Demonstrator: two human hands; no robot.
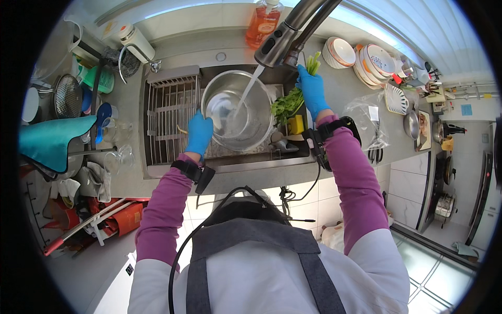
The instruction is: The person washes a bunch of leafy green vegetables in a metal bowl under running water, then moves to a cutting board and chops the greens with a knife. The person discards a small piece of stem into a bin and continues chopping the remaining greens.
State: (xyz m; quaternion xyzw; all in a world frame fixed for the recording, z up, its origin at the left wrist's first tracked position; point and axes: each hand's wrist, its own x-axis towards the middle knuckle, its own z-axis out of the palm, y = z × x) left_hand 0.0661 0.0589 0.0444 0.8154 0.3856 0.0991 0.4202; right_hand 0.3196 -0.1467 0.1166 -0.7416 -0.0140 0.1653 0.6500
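Water runs from the faucet [272, 49] into a round stainless steel pot [259, 137] standing in the sink [209, 168]. My left hand [200, 133], in a blue glove, is closed at the pot's left rim; its fingertips are partly hidden. In my right hand [312, 90], also gloved in blue, is a bunch of leafy greens [287, 106]. Its pale stems stick out above the fingers, and its leaves hang toward the pot's right rim. Beneath the leaves, a yellow sponge [296, 124] lies at the sink's right side.
A metal drying rack [164, 123] spans the sink's left part. Orange soap in a pump bottle [263, 25] stands behind the faucet. Stacked bowls [340, 52] and plates [377, 63] line the back right. Clear plastic bag [366, 123] and glasses [125, 157] flank the sink.
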